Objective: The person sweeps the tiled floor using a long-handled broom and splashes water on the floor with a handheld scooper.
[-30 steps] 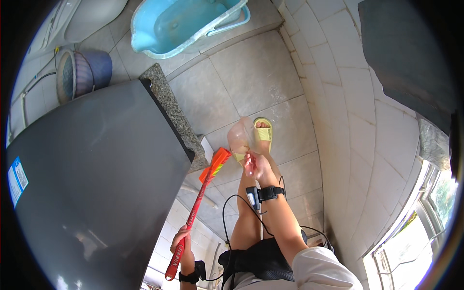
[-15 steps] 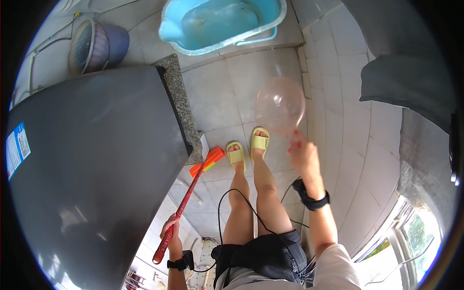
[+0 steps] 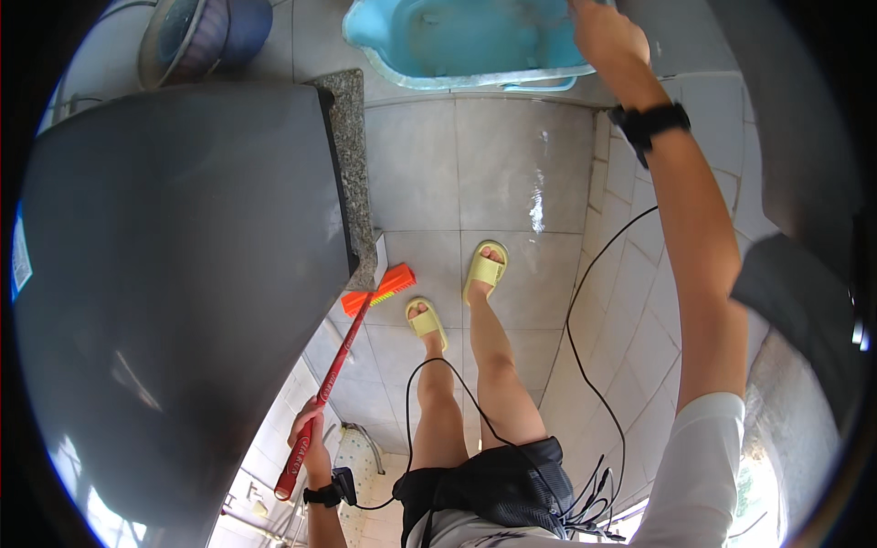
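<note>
My left hand point(image 3: 309, 427) is closed round the red handle of a broom point(image 3: 340, 363) at the lower left. Its orange head with yellow bristles is on the floor beside the stone ledge. At the top right, my right arm reaches far forward. My right hand point(image 3: 614, 38) is over the right end of a light blue tub point(image 3: 470, 82), its fingers curled and partly cut off by the picture's edge. What it grips lies out of sight. A shiny wet streak point(image 3: 537, 203) marks the floor tiles between the tub and my feet.
A large dark grey appliance point(image 3: 183, 210) fills the left side, with a speckled stone ledge point(image 3: 350, 164) along it. A purple-blue bucket point(image 3: 245, 35) lies behind it. White tiled wall point(image 3: 630, 301) runs on the right. A black cable point(image 3: 571, 315) hangs from my right wrist strap.
My right hand swung forward from mid-floor to the tub; the clear pinkish round scoop it held has gone out of view. The wet streak is newly visible. My left hand still holds the broom.
</note>
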The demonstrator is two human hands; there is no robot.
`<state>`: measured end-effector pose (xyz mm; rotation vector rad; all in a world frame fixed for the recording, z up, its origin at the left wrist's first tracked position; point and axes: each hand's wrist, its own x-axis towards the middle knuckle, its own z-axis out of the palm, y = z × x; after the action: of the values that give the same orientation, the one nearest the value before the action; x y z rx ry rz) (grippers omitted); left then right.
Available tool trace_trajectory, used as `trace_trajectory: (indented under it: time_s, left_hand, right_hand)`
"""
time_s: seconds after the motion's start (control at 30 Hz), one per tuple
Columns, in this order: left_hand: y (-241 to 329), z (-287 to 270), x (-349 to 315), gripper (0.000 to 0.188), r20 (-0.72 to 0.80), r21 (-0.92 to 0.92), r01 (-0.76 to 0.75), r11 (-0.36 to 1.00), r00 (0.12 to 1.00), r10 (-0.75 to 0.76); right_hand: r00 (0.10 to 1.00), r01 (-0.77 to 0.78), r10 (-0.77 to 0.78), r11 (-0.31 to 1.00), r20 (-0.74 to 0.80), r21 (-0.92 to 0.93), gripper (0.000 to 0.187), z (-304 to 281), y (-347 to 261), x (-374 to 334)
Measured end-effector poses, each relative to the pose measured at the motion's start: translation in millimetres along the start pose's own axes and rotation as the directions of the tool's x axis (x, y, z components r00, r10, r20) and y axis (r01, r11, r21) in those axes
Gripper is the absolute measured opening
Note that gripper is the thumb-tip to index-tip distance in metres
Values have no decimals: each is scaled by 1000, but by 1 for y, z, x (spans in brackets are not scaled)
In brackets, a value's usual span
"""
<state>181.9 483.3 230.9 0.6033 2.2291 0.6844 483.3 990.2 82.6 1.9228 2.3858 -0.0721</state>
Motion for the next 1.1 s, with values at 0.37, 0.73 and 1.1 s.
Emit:
trace_trajectory:
  time_s: [0.37,0.73,1.1]
  left_hand:
    - [-8,12,4,7,-17,-19,-55,998,998,54]
    - [-21,-3,1,9,-75,-42,-38,998,997,35]
    - [-42,-10,-1,7,-75,-66,-32,997,997,27]
  right_hand:
    - [951,299,-272,928,145,-221,18,154,0,64]
    - [787,-607,-50,117,615,786,16,84,-58,17]
    - [869,-492,-28,-134,493,860,35,34,-28,-98]
